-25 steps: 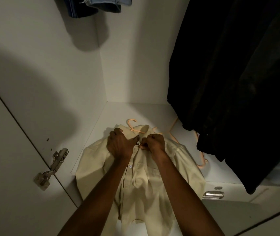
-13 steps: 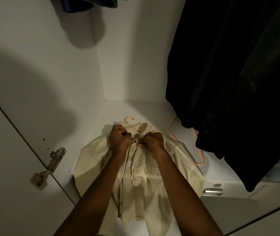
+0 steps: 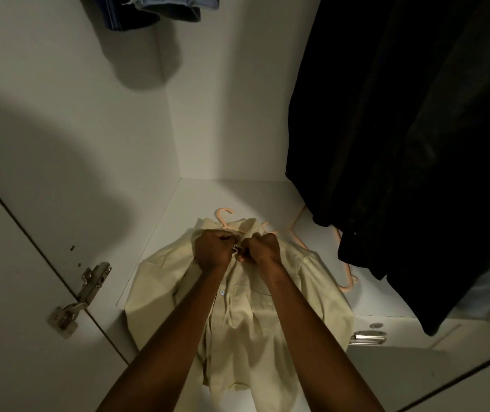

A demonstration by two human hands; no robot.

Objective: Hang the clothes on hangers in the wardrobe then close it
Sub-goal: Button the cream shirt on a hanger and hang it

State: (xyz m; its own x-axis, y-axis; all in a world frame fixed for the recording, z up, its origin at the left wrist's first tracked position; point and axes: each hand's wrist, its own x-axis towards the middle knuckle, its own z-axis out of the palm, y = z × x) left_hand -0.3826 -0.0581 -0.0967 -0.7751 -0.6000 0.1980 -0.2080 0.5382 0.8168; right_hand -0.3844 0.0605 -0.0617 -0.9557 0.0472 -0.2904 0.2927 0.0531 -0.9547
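Pinching the cream shirt [image 3: 246, 316] just below its collar, the left hand [image 3: 211, 251] and right hand [image 3: 261, 248] have fingers tightly curled on the placket; the shirt lies on the wardrobe floor [image 3: 237, 197], over a peach hanger [image 3: 223, 217] beyond the knuckles.

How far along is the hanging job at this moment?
Done: dark garments already hang inside. In hand: both hands, left hand and right hand, pinch the cream shirt at its collar, over a peach hanger. Left: hang the shirt, use the spare hanger, close the wardrobe.
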